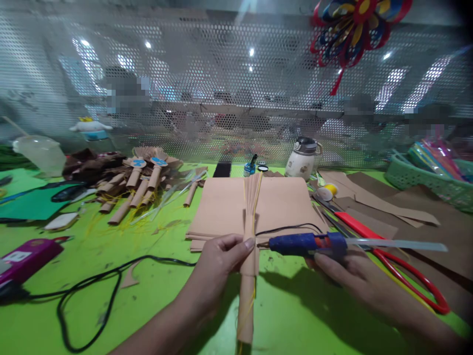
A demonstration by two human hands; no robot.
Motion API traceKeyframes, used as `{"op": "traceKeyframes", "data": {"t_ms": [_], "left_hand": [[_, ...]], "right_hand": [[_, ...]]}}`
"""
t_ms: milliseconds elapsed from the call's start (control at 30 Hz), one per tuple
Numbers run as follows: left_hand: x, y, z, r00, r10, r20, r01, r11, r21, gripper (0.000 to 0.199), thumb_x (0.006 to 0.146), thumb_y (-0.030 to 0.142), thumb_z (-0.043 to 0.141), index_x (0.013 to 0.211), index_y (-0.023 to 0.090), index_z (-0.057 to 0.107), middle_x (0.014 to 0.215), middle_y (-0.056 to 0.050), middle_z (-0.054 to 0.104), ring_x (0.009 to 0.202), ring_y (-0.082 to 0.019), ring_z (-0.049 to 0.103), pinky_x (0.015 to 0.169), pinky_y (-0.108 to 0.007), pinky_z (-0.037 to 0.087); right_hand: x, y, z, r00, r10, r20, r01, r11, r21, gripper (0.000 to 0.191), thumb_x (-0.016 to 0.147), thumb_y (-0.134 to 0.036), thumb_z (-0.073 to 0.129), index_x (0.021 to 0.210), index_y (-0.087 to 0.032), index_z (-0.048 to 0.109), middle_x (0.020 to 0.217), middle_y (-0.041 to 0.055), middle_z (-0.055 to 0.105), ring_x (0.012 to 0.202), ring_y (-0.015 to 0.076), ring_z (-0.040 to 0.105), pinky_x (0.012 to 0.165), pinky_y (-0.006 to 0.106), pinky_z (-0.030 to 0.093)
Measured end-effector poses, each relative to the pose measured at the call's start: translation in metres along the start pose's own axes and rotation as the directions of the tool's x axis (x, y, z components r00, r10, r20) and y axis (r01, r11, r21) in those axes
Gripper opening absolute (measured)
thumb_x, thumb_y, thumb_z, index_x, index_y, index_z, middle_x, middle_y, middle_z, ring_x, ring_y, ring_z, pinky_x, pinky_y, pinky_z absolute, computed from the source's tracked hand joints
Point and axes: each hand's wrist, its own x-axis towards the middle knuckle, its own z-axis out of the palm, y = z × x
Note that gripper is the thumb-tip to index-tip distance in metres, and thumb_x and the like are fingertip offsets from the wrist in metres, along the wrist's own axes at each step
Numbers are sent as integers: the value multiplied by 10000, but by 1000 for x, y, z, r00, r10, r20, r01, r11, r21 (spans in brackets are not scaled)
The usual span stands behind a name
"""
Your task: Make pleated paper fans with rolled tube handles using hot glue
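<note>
Head view, left to right: left fingers [241, 252] pinched on the middle of a brown paper tube [247, 305], pleated top [252, 195] over the stacked sheets [218, 207], lower end over the green counter [155, 281]. Probably light, stiffish lengthwise but crushable, so I'd go gentle on that wrapped middle. Matte, with yellow thread [257, 197] along it. Right fingers [328, 265] curled round a blue glue gun [295, 243], nozzle [263, 245] just beside the tube.

The left hand [221, 254] is bare, and so is the left arm [168, 315], as far as it shows. The left thumb [247, 245] has a short nail. The right hand [349, 271] is bare too. The right arm [402, 310] looks bare, but its far end is too dark to tell.
</note>
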Motion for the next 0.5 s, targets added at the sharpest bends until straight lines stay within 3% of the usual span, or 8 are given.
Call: {"op": "traceKeyframes", "data": {"t_ms": [233,400,500], "left_hand": [[1,0,-2,1000,-4,15,3,1000,18,317,717,447,770,722,138,702,705,-64,645,693,-178,582,651,-280,423],[0,2,-1,1000,12,8,-12,999,30,317,694,441,790,717,133,717,699,-64,657,665,-164,570,636,-267,419],[-2,3,1,1000,6,0,-6,1000,30,308,683,433,800,688,138,711,664,-51,642,641,-163,565,627,-270,428]], "right_hand": [[1,0,0,998,-46,-42,44,998,-41,518,931,-566,428,666,-179,648,650,50,632,566,167,576,464,244,459],[-1,-12,1,993,-104,-47,101,993,-59,406,932,-489,452,771,-194,681,721,44,672,662,192,634,602,272,534],[0,-14,1,995,-94,-46,90,992,-84,416,937,-483,436,736,-195,659,694,44,656,658,199,629,590,277,524]]}}
